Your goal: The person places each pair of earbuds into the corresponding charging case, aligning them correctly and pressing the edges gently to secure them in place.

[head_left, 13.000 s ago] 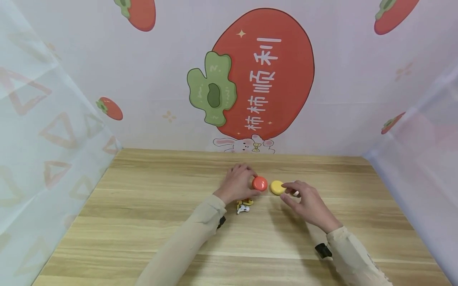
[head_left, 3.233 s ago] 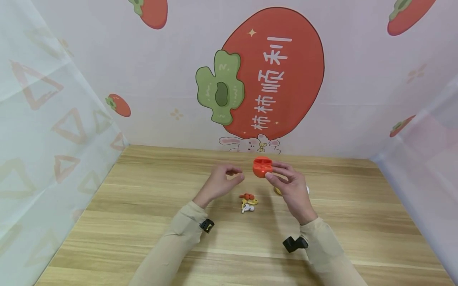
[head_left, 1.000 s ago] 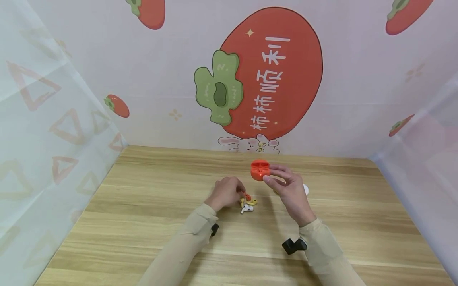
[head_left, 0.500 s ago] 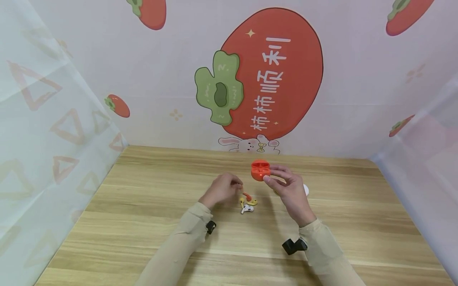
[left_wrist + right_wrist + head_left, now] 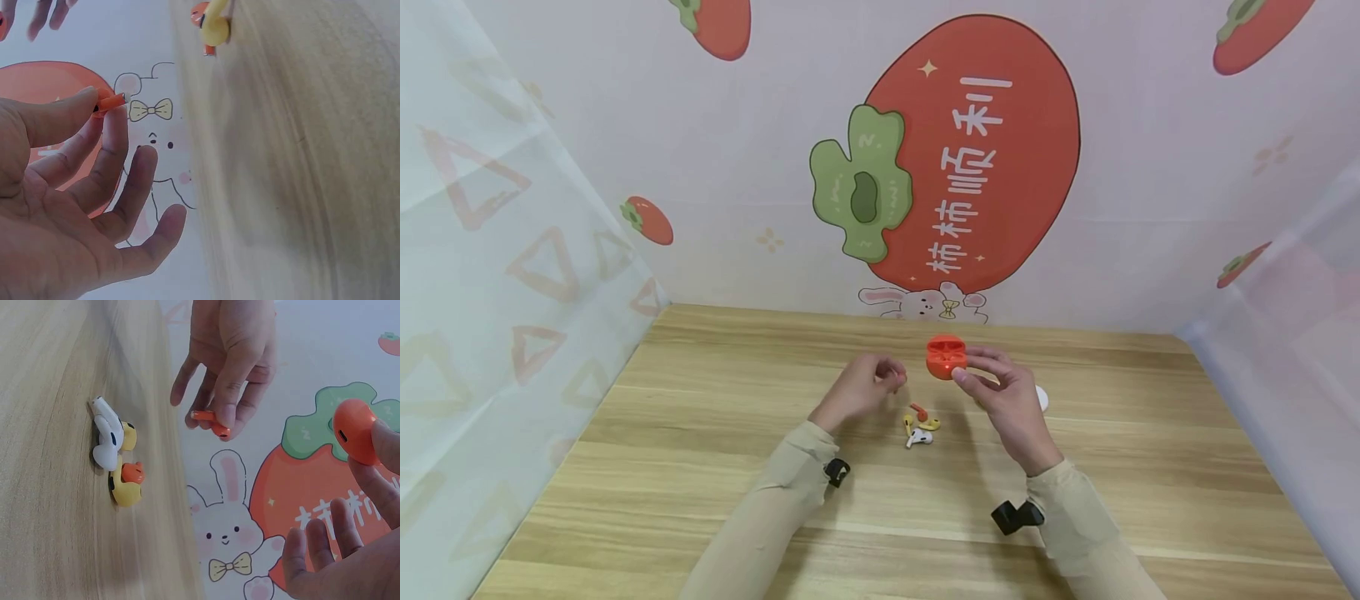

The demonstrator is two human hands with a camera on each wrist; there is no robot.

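Note:
My left hand [image 5: 861, 387] pinches an orange earbud [image 5: 112, 102] between thumb and index finger, raised above the table; its other fingers are spread and bent. Just to the right, my right hand [image 5: 1011, 404] holds up a round orange earbud case [image 5: 946, 358] by its side, lid raised and inside facing me. Below both hands, a small group of earbuds lies on the wooden table [image 5: 760, 500]: an orange earbud [image 5: 920, 412], yellow earbuds [image 5: 930, 424] and white earbuds [image 5: 919, 437], lying against one another in the right wrist view.
A white round case [image 5: 1042, 399] sits on the table behind my right hand, partly covered by it. The yellow case beside it is almost wholly hidden. A printed fabric wall [image 5: 737, 275] stands at the table's back edge, with more at both sides.
Since a second ago, my left hand has lifted one orange earbud off the group, up and back. The orange case, closed earlier at my left hand, is now open in my right.

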